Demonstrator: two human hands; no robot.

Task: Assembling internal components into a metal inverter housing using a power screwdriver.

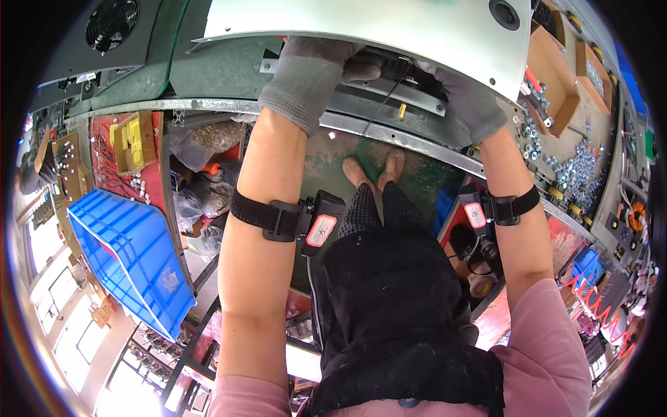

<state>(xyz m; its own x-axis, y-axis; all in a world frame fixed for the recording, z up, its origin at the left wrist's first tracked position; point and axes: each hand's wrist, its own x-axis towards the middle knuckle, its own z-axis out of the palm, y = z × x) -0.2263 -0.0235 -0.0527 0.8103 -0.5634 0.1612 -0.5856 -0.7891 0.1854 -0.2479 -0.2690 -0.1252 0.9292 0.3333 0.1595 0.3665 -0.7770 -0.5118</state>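
My left hand (316,66), in a grey knitted glove, reaches under the near edge of a white metal panel (375,17). Part of its thumb or a finger shows below that edge; the other fingertips are hidden. My right hand (465,94), gloved alike, goes under the same edge farther right, its fingers out of sight. Between the hands lies a metal bracket strip (396,94) with holes at its ends. A thin black cable (389,94) hangs across it near dark parts in the panel's shadow. Whether either hand grips anything cannot be seen.
A dark housing with a round fan (111,26) stands at the far left. To the right are cardboard trays (552,76) and loose nuts and bolts (577,170). A metal rail (222,105) edges the bench. A blue crate (132,257) sits at lower left.
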